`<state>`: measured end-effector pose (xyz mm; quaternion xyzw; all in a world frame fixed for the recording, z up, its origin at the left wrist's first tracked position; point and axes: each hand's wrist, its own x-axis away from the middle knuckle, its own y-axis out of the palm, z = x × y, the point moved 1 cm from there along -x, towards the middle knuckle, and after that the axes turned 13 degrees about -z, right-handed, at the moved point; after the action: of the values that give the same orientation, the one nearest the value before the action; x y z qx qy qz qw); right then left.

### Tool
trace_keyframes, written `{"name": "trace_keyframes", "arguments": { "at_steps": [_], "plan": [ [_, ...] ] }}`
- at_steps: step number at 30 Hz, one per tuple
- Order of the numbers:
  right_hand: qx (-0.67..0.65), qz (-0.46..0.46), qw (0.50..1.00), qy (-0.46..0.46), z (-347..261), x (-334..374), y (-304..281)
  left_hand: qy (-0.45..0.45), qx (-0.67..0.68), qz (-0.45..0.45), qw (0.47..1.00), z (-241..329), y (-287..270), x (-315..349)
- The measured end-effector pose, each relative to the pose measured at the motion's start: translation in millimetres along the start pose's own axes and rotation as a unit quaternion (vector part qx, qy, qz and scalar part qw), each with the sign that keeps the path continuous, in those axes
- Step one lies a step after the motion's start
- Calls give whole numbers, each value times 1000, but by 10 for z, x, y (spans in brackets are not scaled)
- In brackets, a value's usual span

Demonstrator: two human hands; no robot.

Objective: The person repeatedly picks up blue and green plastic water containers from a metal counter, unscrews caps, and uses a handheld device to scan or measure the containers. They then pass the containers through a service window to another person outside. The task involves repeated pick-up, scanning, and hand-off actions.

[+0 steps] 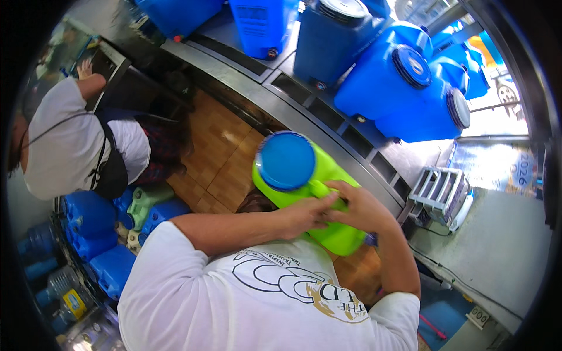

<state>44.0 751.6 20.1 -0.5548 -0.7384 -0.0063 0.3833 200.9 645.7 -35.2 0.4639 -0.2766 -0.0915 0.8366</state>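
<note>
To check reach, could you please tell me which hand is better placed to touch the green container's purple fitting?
Probably the right hand: it lies nearer the purple fitting, while the left hand is farther left, over the green container.

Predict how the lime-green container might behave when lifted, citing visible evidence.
The lime-green container is probably fairly stiff, as its moulded shape shows no obvious sagging. It could feel heavy if full, but it looks opaque and its blue lid hides the contents. Its raised handle should probably make slipping less likely.
</note>
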Motion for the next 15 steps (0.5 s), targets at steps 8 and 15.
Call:
{"name": "trace_keyframes", "arguments": {
  "at_steps": [8,15],
  "plan": [
    [96,194,971,-105,-52,-1590,556,172,182,180,951,-104,-2817,620],
    [125,-32,952,277,1140,-1403,891,179,236,353,887,430,-6043,857]
  ]
}}
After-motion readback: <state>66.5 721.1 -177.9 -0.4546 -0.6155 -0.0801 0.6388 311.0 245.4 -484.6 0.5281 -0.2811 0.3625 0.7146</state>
